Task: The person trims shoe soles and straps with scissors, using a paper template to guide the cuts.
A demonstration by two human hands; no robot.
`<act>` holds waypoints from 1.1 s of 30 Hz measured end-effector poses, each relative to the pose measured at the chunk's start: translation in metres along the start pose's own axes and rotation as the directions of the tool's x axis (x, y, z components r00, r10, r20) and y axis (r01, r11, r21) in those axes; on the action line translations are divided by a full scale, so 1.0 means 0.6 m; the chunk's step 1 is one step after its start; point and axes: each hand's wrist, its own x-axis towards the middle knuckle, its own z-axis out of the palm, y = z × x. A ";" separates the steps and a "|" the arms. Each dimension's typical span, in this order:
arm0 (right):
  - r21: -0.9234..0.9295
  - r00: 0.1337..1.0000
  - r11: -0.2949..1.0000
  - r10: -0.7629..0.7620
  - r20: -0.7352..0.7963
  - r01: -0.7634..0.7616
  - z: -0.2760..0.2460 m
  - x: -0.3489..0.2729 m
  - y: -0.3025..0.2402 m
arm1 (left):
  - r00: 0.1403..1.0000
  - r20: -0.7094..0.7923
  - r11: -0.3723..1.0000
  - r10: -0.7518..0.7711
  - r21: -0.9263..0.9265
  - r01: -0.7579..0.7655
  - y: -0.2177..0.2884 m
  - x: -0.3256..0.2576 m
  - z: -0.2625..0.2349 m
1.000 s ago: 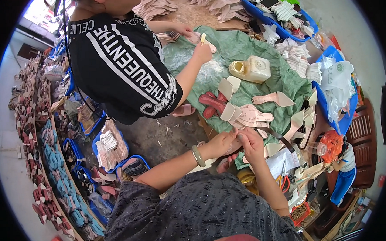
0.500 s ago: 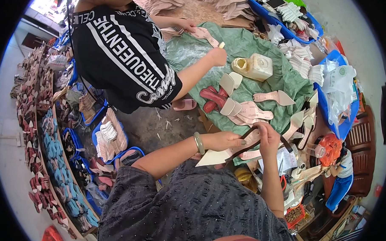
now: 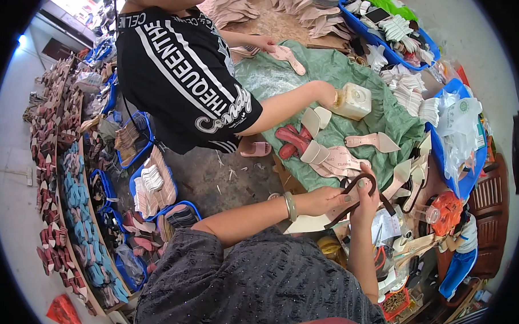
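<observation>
My left hand (image 3: 325, 201), a bangle on its wrist, is closed on a pale pointed shoe insole (image 3: 307, 224). The insole's white toe sticks out below that hand toward my body. A narrow dark brown strip (image 3: 367, 179) loops up over my right hand (image 3: 362, 203), whose fingers pinch it along the insole's edge. One loose end of the strip hangs beyond the right hand, and the other shows under my left fingers. Just past my hands, pink printed insoles (image 3: 346, 159) lie overlapped on a green sheet (image 3: 325, 74).
Across the sheet, a co-worker's hand (image 3: 324, 93) is at the mouth of a white glue jug (image 3: 355, 100); their other hand holds an insole (image 3: 288, 58). Red shoe parts (image 3: 293, 139) lie nearby. Blue baskets (image 3: 460, 180) stand right, scissors (image 3: 380, 258) near my right forearm, shoe-part racks (image 3: 81, 214) left.
The strip has been bent into a tighter loop over my right hand. My left hand has moved closer to the right. The co-worker's hand has gone to the jug's mouth.
</observation>
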 end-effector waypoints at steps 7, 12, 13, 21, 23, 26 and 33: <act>0.477 0.969 0.844 0.196 0.152 -0.245 0.001 -0.005 -0.034 | 0.999 -0.039 0.998 0.005 -0.061 -0.007 0.005 0.011 0.014; 0.597 0.990 0.790 0.105 0.093 -0.139 -0.028 0.000 -0.056 | 0.991 -0.008 0.989 0.136 0.066 -0.135 -0.004 0.018 0.018; 0.662 0.993 0.740 0.089 0.082 -0.121 -0.036 0.001 -0.062 | 0.990 -0.003 0.988 0.141 0.068 -0.141 -0.015 0.019 0.023; 0.695 0.977 0.691 0.193 0.090 -0.201 -0.097 -0.015 -0.069 | 0.946 -0.144 0.935 -0.289 -0.256 0.246 -0.116 -0.107 0.013; 0.678 0.984 0.714 0.155 0.087 -0.173 -0.122 -0.031 -0.056 | 0.913 -0.184 0.918 -0.365 -0.235 0.320 -0.147 -0.135 0.018; 0.684 0.977 0.705 0.203 0.057 -0.187 -0.137 -0.048 -0.042 | 0.883 -0.150 0.864 -0.445 -0.331 0.379 -0.168 -0.160 0.039; 0.643 0.983 0.747 0.177 0.054 -0.170 -0.141 -0.046 -0.042 | 0.870 -0.183 0.839 -0.458 -0.411 0.355 -0.133 -0.134 0.080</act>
